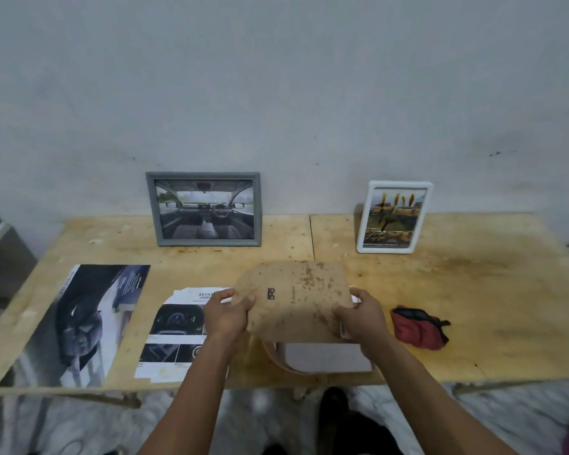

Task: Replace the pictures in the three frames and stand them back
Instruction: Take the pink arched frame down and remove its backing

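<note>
Hands [294,315] on backing board [291,300]; "ADVA…" sheet [178,336]

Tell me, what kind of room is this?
Probably a makeshift workroom or storage corner rather than a living room: a rough, stained plywood table stands against a bare scuffed wall, holding only picture frames and loose prints.

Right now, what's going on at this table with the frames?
A person holds a brown backing board with the left hand and right hand over a third frame lying flat at the table's front edge. The grey frame and white frame stand by the wall. Two loose prints lie left.
</note>
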Available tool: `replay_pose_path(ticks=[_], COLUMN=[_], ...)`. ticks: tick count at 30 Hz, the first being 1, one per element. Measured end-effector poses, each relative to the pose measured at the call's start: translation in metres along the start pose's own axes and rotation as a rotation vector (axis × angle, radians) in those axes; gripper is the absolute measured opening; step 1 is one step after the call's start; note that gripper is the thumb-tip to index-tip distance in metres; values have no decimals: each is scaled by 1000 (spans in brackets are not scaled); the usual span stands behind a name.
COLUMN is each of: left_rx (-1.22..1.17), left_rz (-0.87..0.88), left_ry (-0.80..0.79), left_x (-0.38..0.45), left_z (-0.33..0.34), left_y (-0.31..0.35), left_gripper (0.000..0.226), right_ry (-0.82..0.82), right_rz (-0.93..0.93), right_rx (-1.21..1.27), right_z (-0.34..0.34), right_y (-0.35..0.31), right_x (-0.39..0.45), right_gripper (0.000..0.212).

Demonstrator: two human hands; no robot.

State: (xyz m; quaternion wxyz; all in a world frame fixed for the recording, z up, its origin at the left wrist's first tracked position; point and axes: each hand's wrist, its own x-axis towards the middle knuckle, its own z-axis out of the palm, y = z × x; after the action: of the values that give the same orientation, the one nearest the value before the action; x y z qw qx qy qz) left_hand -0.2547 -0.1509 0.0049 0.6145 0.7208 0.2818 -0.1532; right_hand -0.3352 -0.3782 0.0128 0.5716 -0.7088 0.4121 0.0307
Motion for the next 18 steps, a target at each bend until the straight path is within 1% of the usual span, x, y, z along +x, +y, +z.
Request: replay_pose_path(ticks=[2,4,6,8,10,11,13,14,16,17,18], left_rx=[96,196,253,304,332,338,359,381,409,412,420], left_rz=[36,64,84,97,99,107,111,109,108,100,84], left_ry=[-27,-86,-104,-81,-61,-51,-23,-7,7,15,35], left_x=[2,7,16,31,46,54,70,77,92,100,107], left_z=[12,26,40,54,68,76,91,98,113,120,126], left_y=[6,12,19,26,32,35,41,44,49,50,51], left_gripper=[55,70,76,77,77,76,76,75,74,74,73], right_ry=[65,96,93,89,70,58,45,45,39,24,5], right_rz=[24,29,14,-20,-55,-69,-59,-58,-96,-104,-113], right_rx=[-1,-15,-62,-140,-297,-375,-399,-376,-374,-396,-424], right_z=[-3,-6,-7,-5,-1,1,5,6,8,10,12], right_y=[-6,-14,-22,-28,-34,-37,-43,-45,-48,-49,-50], right_x=[12,26,42,61,83,94,113,121,140,149,157], right_gripper=[38,37,38,39,41,45,54,54,43,41,43])
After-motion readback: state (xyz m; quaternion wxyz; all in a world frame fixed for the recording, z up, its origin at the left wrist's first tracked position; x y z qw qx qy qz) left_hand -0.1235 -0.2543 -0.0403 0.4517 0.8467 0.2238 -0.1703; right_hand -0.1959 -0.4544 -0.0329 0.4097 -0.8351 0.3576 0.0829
